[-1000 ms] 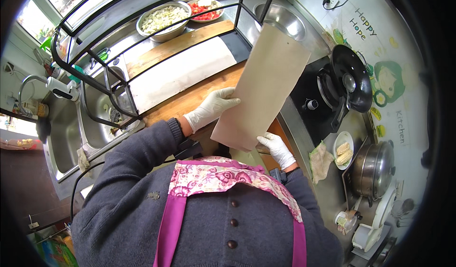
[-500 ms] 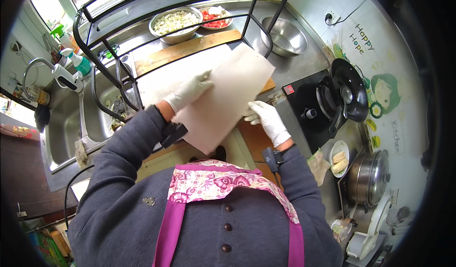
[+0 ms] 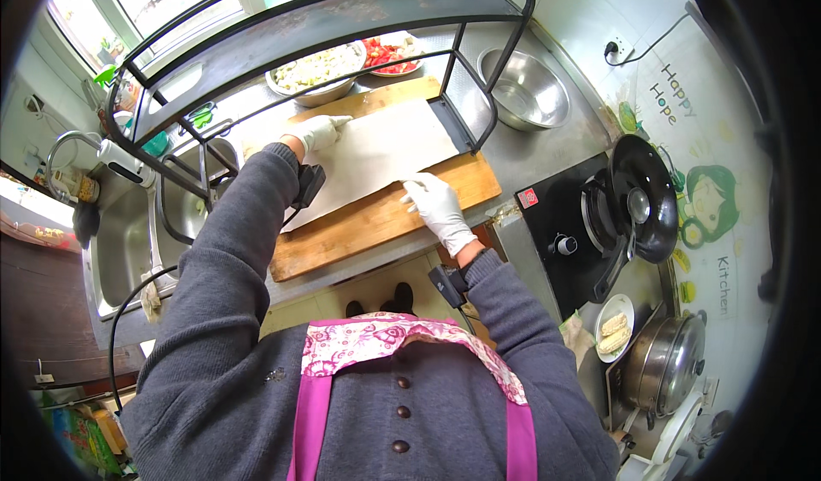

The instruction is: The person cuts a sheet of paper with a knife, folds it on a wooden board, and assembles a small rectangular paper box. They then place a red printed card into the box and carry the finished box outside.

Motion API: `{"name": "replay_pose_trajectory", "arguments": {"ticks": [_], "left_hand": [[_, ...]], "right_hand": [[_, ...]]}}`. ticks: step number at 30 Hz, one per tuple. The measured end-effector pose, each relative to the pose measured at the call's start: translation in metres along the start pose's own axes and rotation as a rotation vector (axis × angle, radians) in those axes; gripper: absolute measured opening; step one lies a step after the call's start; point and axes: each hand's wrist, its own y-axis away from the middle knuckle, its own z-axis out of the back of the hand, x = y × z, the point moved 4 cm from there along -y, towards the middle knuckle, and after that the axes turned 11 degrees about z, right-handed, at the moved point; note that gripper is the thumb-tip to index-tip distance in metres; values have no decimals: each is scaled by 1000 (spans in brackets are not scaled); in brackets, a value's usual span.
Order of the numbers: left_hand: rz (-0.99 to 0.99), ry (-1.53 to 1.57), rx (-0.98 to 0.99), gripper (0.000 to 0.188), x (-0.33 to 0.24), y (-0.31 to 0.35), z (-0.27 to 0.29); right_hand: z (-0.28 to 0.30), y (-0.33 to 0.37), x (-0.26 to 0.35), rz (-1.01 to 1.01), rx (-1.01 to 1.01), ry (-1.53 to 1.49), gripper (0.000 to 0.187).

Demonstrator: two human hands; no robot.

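Note:
A thin pale sheet [image 3: 389,152] lies over a wooden cutting board [image 3: 385,218], leaving a strip of the board's near side bare. My left hand [image 3: 318,132], in a white glove, is closed at the sheet's far left part, its fingers together and pointing right. What lies under those fingers is hidden. At the sheet's near edge is my right hand [image 3: 436,212], also gloved in white. Its fingers are slightly apart, with the tips touching or just beside the edge.
A black rack [image 3: 291,49] arches over the board. Behind stand bowls of chopped pale pieces [image 3: 318,69] and red pieces [image 3: 389,53]. A steel bowl [image 3: 528,92] and black wok [image 3: 643,199] stand right; a double sink [image 3: 128,241] lies left.
The sheet, earlier held up and tilted over the counter's front edge, has come down onto the board. Both hands moved away from me, the left one also leftward; the right moved left.

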Motion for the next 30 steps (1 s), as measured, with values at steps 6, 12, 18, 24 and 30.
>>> {"name": "replay_pose_trajectory", "arguments": {"ticks": [6,12,18,24,30], "left_hand": [[-77,130,65,52,11,-43,-22],[-94,-17,-144,48,-1,-57,-30],[-96,1,-86,50,-10,-49,-23],[-44,108,46,55,-6,-40,-17],[-39,68,99,56,-14,-37,-10]], "right_hand": [[43,-48,18,744,-100,779,28],[47,-72,-3,751,-101,965,37],[49,-110,-3,428,76,951,35],[38,-125,10,660,-4,1033,38],[38,-134,4,481,108,1305,41]]}}
